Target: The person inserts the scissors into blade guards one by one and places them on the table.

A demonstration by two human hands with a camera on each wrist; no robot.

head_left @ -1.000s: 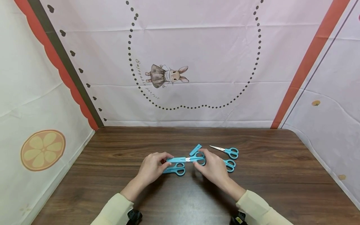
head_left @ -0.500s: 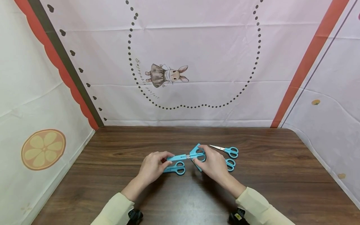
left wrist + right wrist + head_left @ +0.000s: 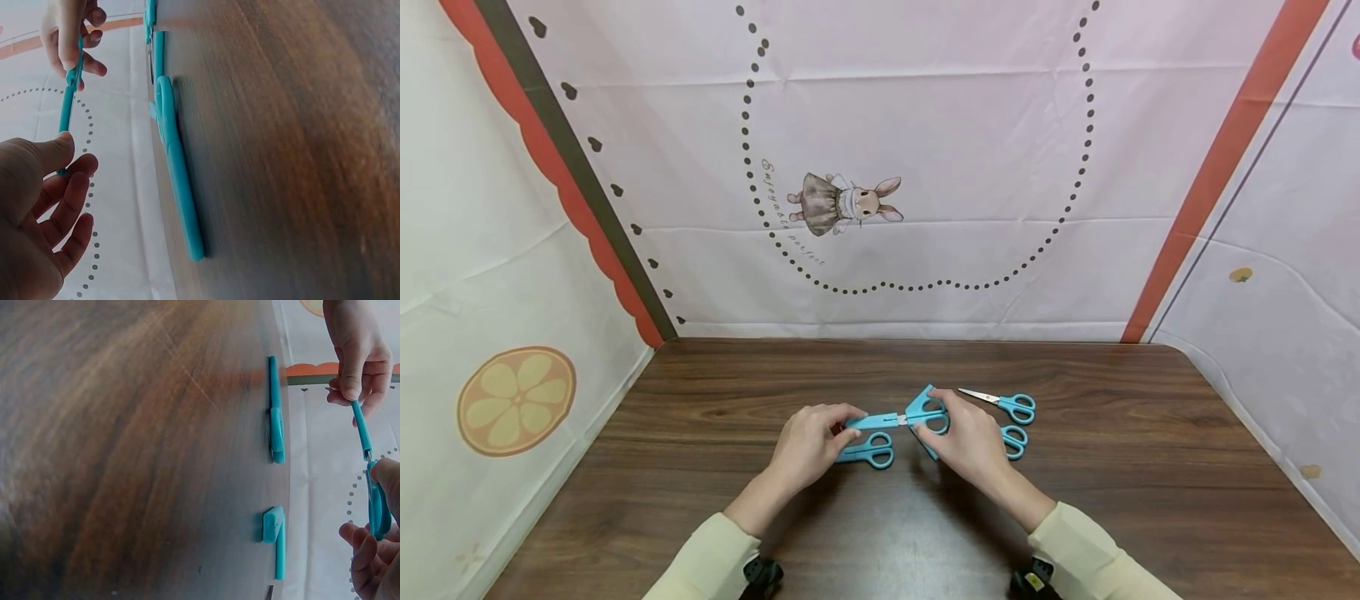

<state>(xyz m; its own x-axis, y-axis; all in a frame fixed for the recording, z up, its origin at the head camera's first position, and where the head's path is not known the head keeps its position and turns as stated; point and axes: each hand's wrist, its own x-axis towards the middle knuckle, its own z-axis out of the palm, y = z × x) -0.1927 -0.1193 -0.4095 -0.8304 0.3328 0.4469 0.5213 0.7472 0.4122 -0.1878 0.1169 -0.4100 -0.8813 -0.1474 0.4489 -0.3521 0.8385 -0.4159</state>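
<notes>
My left hand [image 3: 805, 442] pinches the far end of a blue blade cover [image 3: 876, 422] between thumb and fingers. On the handle of a pair of blue scissors [image 3: 917, 419], my right hand [image 3: 973, 446] keeps its grip. The cover sits over most of these scissors' blades, with a short strip of bare metal showing before the handle. Both wrist views show the pair held above the table. Just below the left fingers lies another pair of covered scissors [image 3: 874, 450]. Two loose blue pieces, apparently covers [image 3: 273, 526], rest on the table beneath the right hand.
Bare-bladed scissors [image 3: 1018, 407] lie to the right on the wooden table [image 3: 1097, 483]. Nearer, another blue scissors handle [image 3: 1017, 442] is partly hidden by the right hand. A printed cloth [image 3: 970, 167] hangs behind the table and along both sides.
The held scissors have tilted a little, their handle end rising in the head view. The metal strip between cover and handle looks shorter. A blue piece now shows below the right thumb.
</notes>
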